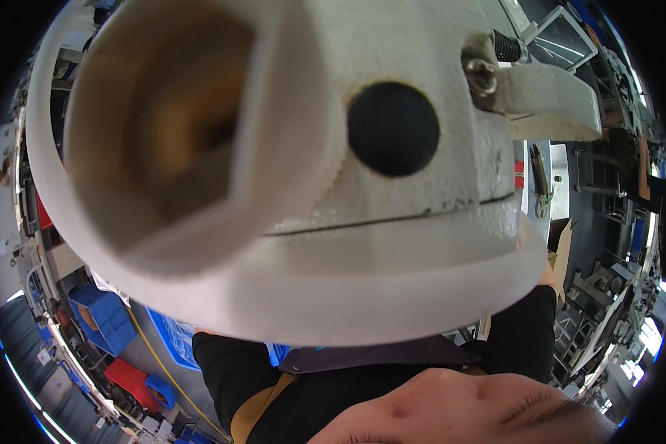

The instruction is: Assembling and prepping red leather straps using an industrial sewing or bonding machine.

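- Cream-painted machine housing (392,255) looms nearest, across the centre and left, its rough glossy paint crossed by a dark seam.
- Black round plug (393,129) sits left of the lever (547,98).
- Left hand (200,331) and right hand (547,276) are mostly hidden; I cannot tell either grip.

The one view comes from the left of two side-by-side fisheye cameras on the person's head, facing down. A bulky, off-white, rough-coated machine housing (451,229) stands close enough to fill the middle and twelve o'clock side, its hollow angular spout (285,133) blurring at ten. The wearer's face (451,407) edges in at five o'clock.
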Demonstrator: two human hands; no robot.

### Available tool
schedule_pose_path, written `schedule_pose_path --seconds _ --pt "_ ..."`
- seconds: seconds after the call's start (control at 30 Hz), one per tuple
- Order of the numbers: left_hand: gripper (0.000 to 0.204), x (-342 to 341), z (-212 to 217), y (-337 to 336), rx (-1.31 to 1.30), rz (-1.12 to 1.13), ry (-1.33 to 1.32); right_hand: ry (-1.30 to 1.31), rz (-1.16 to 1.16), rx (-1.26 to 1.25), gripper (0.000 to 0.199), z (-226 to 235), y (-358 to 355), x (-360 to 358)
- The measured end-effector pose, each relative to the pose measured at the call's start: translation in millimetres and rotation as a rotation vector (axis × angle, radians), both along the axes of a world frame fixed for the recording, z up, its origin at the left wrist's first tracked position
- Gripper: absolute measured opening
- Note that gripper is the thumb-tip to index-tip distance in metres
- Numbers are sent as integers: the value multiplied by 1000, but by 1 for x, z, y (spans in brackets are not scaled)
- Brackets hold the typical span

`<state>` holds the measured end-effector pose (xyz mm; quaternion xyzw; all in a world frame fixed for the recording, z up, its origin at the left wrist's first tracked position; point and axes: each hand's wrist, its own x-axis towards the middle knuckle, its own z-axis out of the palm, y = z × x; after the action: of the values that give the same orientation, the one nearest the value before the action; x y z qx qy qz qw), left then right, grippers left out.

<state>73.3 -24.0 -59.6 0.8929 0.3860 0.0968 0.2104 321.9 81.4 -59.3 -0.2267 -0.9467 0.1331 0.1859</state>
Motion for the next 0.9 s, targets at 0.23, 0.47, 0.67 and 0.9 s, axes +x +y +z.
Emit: schedule_pose_path --seconds 0.23,0.47,0.67,0.9 --pt "61 14 -1 6 33 -42 -25 74 -43 90 35 -18 -5 13" --pt "61 8 6 5 77 -46 16 55 -44 32 34 -10 -10 8" --pt "61 6 9 8 117 -56 36 56 -32 30 34 -9 -5 11" --pt "60 2 -22 -5 80 -25 -6 74 -52 -21 36 -9 -6 9"
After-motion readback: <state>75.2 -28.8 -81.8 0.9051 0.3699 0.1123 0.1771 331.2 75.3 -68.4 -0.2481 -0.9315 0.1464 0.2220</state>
